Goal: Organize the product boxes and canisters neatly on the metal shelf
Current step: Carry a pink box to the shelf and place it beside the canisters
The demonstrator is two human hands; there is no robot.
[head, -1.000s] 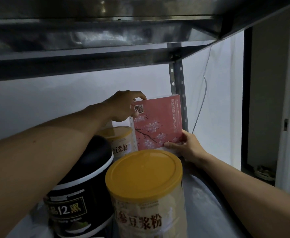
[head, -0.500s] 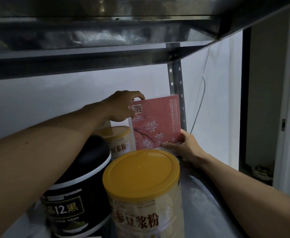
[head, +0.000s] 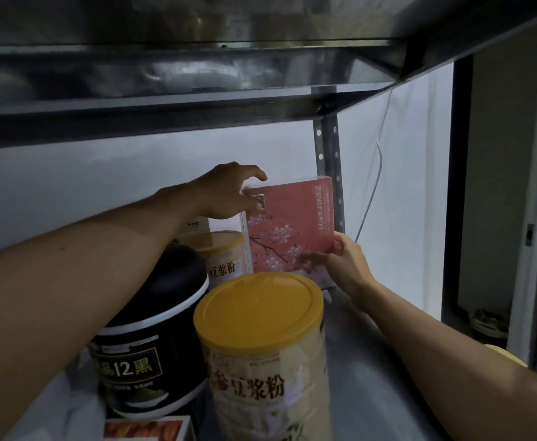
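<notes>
A pink box with a blossom print (head: 289, 224) stands upright at the back right of the metal shelf (head: 362, 361), against the rear post. My left hand (head: 229, 192) grips its upper left corner. My right hand (head: 343, 259) holds its lower right corner, thumb on the right edge and fingers across the front. In front stands a yellow-lidded canister (head: 261, 348); a second one (head: 221, 254) sits behind it. A black canister with a white band (head: 152, 348) is at the left, partly under my left forearm.
A perforated metal post (head: 327, 173) rises behind the pink box. The upper shelf (head: 197, 90) hangs low overhead. A white box (head: 197, 225) peeks out behind the rear canister. An orange-printed box corner (head: 147, 429) lies at the bottom edge. A cable (head: 378, 160) hangs by the white backdrop.
My right hand has slid from the box's lower edge up onto its lower right corner. The box and my left hand have hardly moved.
</notes>
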